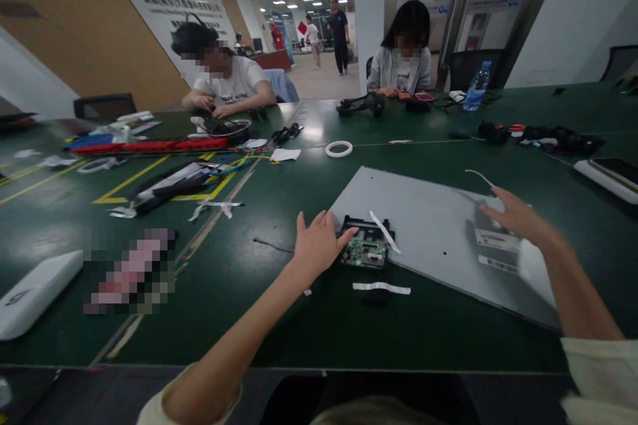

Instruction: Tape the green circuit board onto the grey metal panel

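Note:
A large grey metal panel (428, 226) lies flat on the dark green table (249, 279) in front of me. At its near left corner sits a small green circuit board in a black frame (367, 249), with a white strip across it. My left hand (316, 242) rests beside the board, fingers stretched out, fingertips touching its left edge. My right hand (516, 216) lies open on the panel's right part, near two white labels (491, 239). A white tape strip (381, 288) lies on the table just below the board.
A white tape roll (339, 149) lies beyond the panel. Cables and red and black tools (164, 166) clutter the left side. Two seated people work at the far edge. A water bottle (477, 86), headsets and a white device (34, 292) are around.

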A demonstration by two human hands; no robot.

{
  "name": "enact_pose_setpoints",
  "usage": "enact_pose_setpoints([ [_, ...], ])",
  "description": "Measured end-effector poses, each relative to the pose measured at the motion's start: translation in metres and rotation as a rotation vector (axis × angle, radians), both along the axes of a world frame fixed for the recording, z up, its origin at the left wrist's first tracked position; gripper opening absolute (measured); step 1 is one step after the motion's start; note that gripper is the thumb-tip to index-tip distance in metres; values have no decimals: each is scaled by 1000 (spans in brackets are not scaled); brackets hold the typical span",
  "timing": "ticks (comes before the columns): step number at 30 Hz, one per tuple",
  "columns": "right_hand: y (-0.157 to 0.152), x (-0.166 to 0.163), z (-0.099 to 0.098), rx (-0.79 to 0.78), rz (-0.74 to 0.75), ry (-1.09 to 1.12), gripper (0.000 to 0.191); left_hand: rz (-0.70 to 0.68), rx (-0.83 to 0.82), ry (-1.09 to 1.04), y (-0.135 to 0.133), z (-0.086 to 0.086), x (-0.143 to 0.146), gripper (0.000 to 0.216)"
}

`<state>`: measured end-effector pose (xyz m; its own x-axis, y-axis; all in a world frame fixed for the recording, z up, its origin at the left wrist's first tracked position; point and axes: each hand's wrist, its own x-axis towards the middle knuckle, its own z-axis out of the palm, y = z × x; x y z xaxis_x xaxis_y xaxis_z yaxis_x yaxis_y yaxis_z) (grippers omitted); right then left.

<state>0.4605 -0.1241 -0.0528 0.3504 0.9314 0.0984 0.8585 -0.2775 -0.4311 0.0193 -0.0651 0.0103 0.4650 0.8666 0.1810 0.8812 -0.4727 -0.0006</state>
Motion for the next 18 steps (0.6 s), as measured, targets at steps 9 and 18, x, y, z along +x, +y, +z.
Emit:
enact_pose_setpoints([
  [9,-5,-33,14,32,53,83,63,148,60,71,-62,6,-47,63],
  [18,3,-68,-2,175,242,22,61,214,-44,79,-90,3,-79,63],
])
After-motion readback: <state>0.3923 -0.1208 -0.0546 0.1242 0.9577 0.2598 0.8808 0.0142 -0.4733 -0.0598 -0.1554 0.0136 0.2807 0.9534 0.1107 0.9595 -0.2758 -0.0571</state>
